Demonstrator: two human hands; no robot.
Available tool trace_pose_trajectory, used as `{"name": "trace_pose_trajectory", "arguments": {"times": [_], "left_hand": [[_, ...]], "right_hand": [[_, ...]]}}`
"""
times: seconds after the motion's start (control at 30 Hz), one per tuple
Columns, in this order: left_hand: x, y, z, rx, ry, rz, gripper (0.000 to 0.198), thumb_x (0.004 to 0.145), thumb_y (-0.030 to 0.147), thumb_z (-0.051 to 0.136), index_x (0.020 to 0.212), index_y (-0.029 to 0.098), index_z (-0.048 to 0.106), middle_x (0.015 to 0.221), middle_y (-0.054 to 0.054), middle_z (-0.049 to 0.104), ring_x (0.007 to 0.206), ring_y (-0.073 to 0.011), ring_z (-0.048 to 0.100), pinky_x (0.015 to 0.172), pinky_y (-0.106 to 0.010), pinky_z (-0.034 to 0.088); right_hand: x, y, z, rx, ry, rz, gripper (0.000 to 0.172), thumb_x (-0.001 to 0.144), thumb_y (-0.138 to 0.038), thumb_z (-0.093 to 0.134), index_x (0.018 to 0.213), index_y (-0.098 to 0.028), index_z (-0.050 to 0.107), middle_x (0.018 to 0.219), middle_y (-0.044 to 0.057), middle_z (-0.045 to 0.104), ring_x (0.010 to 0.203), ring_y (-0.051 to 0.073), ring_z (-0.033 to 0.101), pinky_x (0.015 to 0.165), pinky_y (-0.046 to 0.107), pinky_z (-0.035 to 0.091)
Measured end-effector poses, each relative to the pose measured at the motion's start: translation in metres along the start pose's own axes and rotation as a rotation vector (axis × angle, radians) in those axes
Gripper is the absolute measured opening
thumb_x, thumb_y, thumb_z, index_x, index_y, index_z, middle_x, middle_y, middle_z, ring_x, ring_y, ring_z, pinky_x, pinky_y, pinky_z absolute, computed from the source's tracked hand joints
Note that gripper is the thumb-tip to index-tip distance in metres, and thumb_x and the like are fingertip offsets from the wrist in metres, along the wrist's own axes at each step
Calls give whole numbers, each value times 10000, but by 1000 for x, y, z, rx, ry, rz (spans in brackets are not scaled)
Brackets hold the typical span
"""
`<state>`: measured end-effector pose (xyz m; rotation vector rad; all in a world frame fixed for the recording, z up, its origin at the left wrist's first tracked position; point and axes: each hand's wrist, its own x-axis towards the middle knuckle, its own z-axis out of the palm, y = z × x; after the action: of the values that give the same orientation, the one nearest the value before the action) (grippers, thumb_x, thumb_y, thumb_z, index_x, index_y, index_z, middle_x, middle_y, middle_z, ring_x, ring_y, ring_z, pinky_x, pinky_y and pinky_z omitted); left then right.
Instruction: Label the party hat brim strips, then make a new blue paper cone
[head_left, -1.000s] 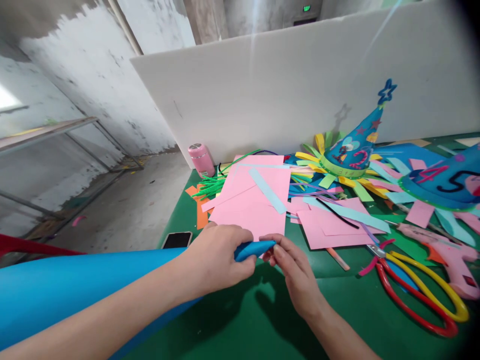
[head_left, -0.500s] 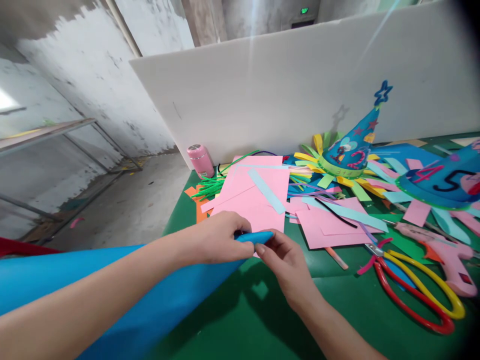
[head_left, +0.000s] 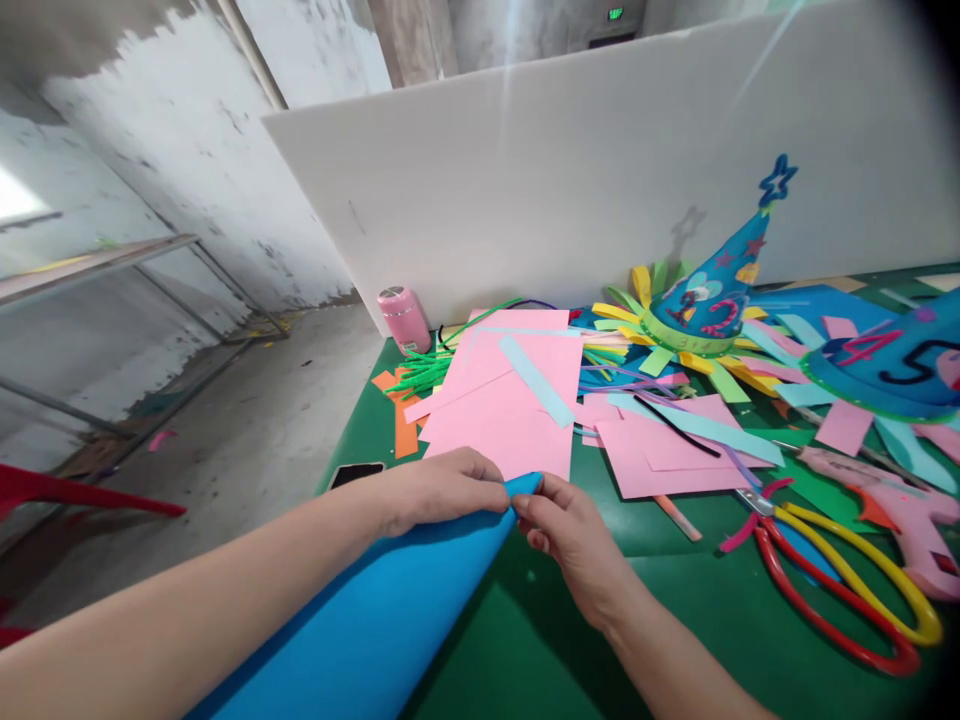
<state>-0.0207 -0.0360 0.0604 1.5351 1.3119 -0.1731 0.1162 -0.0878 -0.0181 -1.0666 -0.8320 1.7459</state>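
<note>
With my left hand (head_left: 448,495) and right hand (head_left: 576,535) both pinching the blue sheet (head_left: 375,620) near its narrow tip, I could crease or unroll it by squeezing unevenly.

Patchy white wall (head_left: 187,140), grey floor (head_left: 300,400)
</note>
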Motion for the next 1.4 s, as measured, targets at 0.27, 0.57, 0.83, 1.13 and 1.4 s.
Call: {"name": "trace_pose_trajectory", "arguments": {"times": [0.27,0.57,0.83,1.13,1.4], "left_hand": [[3,-12,8,-61,-22,8,166,646,332,484,624,169,505,546,52,382,533,-101,341,467,-227,255],[3,-15,13,-98,-27,17,172,647,341,494,603,177,470,522,65,346,499,-92,311,447,-223,235],[5,-20,15,-128,-38,16,192,669,359,491,634,170,489,533,62,357,507,-94,309,457,-230,234],[4,-22,17,-126,-45,76,180,686,338,483,618,172,473,536,67,335,505,-88,282,465,-228,230],[-5,-16,17,-246,-103,97,196,685,353,514,645,162,500,532,66,363,499,-86,303,465,-224,227]], "right_hand": [[-2,3,-6,-19,-14,41,212,752,-360,508,674,-163,496,625,-23,467,629,102,427,541,212,291],[0,3,-4,-104,37,-61,215,685,-359,586,623,-155,555,524,-47,433,513,80,349,500,211,262],[0,4,-4,-158,46,-121,219,695,-345,577,606,-147,548,519,-45,445,514,79,356,499,211,275],[-3,4,-6,-122,6,-139,205,704,-340,589,639,-146,589,540,-34,456,534,86,374,508,214,288],[-9,17,-20,112,-67,-142,247,720,-336,614,924,-199,641,716,8,534,661,122,455,625,248,360]]}}
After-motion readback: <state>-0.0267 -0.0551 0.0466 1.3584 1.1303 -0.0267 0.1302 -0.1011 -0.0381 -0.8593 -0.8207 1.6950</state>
